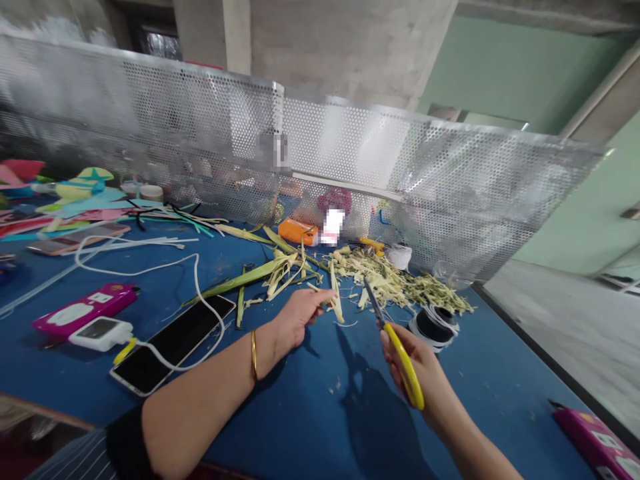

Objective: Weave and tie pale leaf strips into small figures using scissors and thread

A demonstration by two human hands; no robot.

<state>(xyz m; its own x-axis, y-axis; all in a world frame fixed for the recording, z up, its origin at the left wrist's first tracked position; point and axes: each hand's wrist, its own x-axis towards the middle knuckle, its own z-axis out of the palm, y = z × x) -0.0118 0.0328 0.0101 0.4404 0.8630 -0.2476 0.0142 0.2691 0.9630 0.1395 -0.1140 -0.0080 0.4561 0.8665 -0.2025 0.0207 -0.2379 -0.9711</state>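
My right hand [413, 363] grips the yellow handle of a pair of scissors [405, 363], its dark blades pointing away from me above the blue table. My left hand [300, 313], with a gold bangle at the wrist, has its index finger extended and the other fingers curled. At its fingertips is a pale strip of corn husk [337, 303], which the fingers appear to pinch. Just beyond both hands lies a heap of cut husk pieces [375, 270]. A longer green husk [245, 277] rests to the left. Beside my right hand stands a black-and-white spool [434, 327].
A phone [173, 347], a white cable [200, 293] and a magenta case [87, 310] lie on the left. An orange packet [299, 232] sits at the back before a perforated metal screen [200, 113]. Another magenta case [597, 440] is near the right edge. Coloured paper [95, 200] fills the far left.
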